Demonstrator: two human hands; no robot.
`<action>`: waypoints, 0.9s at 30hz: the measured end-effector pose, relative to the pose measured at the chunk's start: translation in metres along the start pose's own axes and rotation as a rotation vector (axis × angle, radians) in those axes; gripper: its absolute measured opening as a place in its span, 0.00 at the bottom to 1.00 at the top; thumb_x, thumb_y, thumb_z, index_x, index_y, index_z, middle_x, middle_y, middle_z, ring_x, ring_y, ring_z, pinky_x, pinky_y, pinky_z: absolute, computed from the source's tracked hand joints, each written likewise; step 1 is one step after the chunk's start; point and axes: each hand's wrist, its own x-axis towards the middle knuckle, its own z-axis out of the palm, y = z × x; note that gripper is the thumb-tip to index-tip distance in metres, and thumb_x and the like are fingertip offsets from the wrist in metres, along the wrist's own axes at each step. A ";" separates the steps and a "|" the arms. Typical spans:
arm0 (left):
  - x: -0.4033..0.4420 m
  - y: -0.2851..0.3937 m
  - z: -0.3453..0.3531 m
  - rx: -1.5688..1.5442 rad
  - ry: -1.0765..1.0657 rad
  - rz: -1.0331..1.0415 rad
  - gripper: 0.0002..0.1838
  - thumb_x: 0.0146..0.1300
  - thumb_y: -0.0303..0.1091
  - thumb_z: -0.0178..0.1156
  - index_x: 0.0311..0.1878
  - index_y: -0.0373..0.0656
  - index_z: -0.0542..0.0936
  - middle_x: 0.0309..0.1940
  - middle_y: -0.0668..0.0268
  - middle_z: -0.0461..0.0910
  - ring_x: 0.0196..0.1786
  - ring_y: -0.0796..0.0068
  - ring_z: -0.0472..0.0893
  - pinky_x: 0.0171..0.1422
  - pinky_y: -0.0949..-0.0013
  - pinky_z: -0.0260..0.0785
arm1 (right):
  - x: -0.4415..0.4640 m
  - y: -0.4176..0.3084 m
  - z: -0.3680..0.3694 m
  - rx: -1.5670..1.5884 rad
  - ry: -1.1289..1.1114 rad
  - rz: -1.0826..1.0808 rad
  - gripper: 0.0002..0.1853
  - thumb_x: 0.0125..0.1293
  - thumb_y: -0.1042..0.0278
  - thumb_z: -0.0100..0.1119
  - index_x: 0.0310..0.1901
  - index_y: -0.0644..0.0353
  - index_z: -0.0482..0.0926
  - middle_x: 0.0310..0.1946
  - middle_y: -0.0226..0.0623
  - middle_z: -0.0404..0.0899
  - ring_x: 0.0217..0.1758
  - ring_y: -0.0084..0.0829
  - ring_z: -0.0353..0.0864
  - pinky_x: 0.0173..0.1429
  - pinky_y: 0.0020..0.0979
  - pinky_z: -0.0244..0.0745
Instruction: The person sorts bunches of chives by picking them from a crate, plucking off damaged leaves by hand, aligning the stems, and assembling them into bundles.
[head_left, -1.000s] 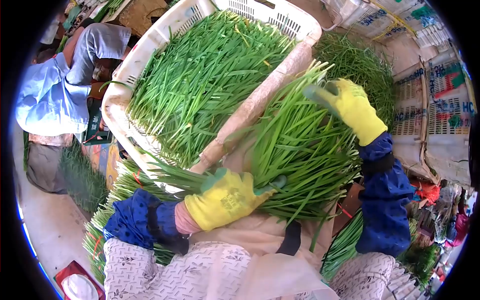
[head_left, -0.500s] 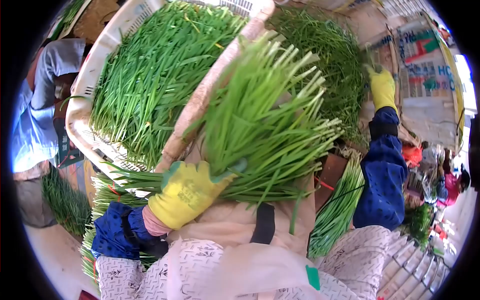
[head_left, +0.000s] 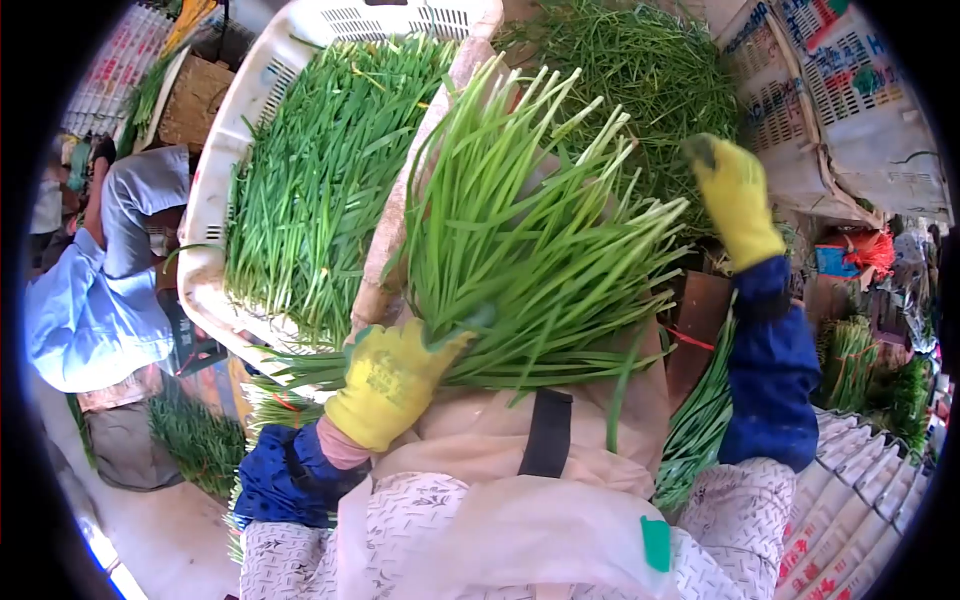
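Note:
My left hand [head_left: 390,385], in a yellow glove with green fingertips, is closed around a thick bunch of garlic chives [head_left: 530,270] across my lap. Their pale stem ends fan out to the upper right, and leaves stick out past the glove on the left. My right hand [head_left: 735,200], gloved the same way, is raised to the right of the bunch and apart from it. Its fingers are loosely bent, partly hidden, and no stalk shows in them. Just beyond it lies a heap of loose, thin green leaves [head_left: 640,85].
A white plastic crate [head_left: 205,215] full of chives stands at the upper left. Another white crate [head_left: 850,130] is at the upper right. Tied chives [head_left: 700,430] lie beside my right leg. A person in light blue [head_left: 105,310] sits at the left.
My right hand has come back left and lower in relation to the crate at the right. The view has shifted. My left hand still grips the chives.

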 end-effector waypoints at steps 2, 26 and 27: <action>0.001 0.001 0.000 0.010 0.028 0.018 0.31 0.45 0.31 0.63 0.57 0.62 0.75 0.32 0.57 0.70 0.27 0.56 0.73 0.29 0.57 0.65 | 0.017 0.045 0.016 -0.268 -0.089 0.128 0.16 0.62 0.52 0.55 0.41 0.56 0.80 0.36 0.40 0.82 0.40 0.43 0.81 0.45 0.40 0.75; 0.001 -0.009 0.013 -0.143 0.174 -0.030 0.26 0.50 0.36 0.64 0.56 0.58 0.75 0.31 0.58 0.73 0.25 0.59 0.76 0.27 0.59 0.68 | 0.024 0.025 -0.035 0.537 -0.511 0.458 0.21 0.58 0.53 0.62 0.47 0.60 0.80 0.36 0.48 0.81 0.42 0.40 0.80 0.48 0.32 0.74; 0.002 -0.009 0.014 -0.163 0.177 -0.038 0.27 0.49 0.36 0.65 0.57 0.58 0.74 0.31 0.58 0.72 0.24 0.59 0.76 0.27 0.59 0.68 | 0.006 0.000 -0.033 0.775 -0.698 0.524 0.23 0.57 0.49 0.62 0.46 0.60 0.81 0.36 0.48 0.81 0.42 0.41 0.80 0.48 0.33 0.74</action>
